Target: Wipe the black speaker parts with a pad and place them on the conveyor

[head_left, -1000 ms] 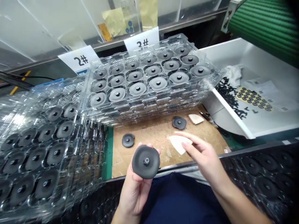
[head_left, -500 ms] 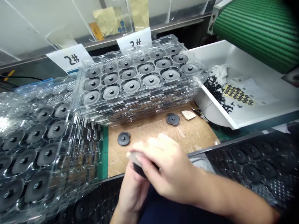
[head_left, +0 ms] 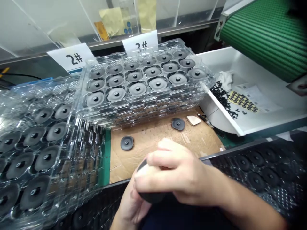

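Note:
Near the bottom centre my left hand [head_left: 133, 203] is closed around a dark rounded part [head_left: 152, 196], holding it from below. My right hand [head_left: 176, 174] lies across the top of that part with its fingers bent; a pale edge shows under them, too small to make out. On the brown cardboard [head_left: 153, 137] beyond my hands lie a round dark disc [head_left: 127, 142] with a centre knob, and a second dark disc [head_left: 177, 124] farther right. A cream-coloured pad [head_left: 193, 120] rests beside the second disc.
Stacked clear trays [head_left: 144, 80] of dark discs stand behind the cardboard, with more trays [head_left: 31, 153] at the left. A white bin [head_left: 263, 124] at the right holds small black pieces and a yellow sticker sheet. A green conveyor belt [head_left: 263, 38] hangs over it.
My right hand has turned and its fingers now lie over the top of the dark part. More of the part's lower side shows, and the part is tilted differently.

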Demonstrator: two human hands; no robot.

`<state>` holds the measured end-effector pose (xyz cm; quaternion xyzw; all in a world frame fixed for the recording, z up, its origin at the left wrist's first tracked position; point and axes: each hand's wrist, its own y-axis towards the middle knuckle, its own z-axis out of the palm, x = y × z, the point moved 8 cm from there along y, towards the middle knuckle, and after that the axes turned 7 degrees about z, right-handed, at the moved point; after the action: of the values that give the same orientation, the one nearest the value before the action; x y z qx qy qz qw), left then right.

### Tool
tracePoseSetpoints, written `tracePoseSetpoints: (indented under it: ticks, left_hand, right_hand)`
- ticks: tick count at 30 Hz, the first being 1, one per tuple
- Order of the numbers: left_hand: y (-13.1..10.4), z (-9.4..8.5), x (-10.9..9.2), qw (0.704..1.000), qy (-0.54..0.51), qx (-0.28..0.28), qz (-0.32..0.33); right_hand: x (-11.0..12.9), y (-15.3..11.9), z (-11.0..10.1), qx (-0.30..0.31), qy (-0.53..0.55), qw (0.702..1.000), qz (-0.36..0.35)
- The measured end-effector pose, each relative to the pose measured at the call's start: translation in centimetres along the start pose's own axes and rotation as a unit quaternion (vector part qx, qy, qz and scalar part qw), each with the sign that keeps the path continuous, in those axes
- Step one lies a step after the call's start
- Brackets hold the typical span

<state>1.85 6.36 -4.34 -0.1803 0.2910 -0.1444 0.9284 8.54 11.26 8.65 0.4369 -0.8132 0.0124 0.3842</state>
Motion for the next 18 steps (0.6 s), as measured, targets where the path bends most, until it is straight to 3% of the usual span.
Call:
tracePoseSetpoints:
  ticks: [2, 5, 8, 10, 12, 14, 16, 18]
  left_hand:
    - [-0.4, 0.1, -0.5, 1.000, -0.002, 0.017, -0.001]
    - [-1.1, -0.4, -1.1, 0.999, -0.039, 0.034, -0.005]
    - [-1.3, -1.0, -1.6, 0.996, -0.069, 0.059, 0.002]
    - [-1.1, -1.1, -1.6, 0.994, -0.079, 0.072, -0.003]
    - [-0.9, -1.0, -1.5, 0.993, -0.086, 0.078, -0.010]
    - [-0.8, -0.8, -1.5, 0.993, -0.089, 0.080, -0.015]
    - [-0.7, -0.6, -1.4, 0.993, -0.086, 0.079, -0.016]
    - [-0.6, -0.6, -1.3, 0.994, -0.075, 0.073, -0.014]
  right_hand:
    - [-1.5, 0.4, 0.2, 0.004, 0.062, 0.998, 0.008]
    - [-6.8, -1.3, 0.9, -0.090, 0.113, 0.973, 0.179]
    - [-11.1, -5.1, 5.2, -0.090, 0.117, 0.938, 0.315]
    - [-12.6, -7.1, 8.4, -0.055, 0.115, 0.933, 0.337]
    - [-13.3, -8.1, 10.0, -0.040, 0.116, 0.930, 0.345]
    - [-13.4, -8.0, 9.2, -0.055, 0.114, 0.925, 0.359]
    - [-12.4, -7.0, 6.5, -0.095, 0.110, 0.916, 0.375]
    - [-9.9, -5.0, 3.2, -0.134, 0.104, 0.920, 0.352]
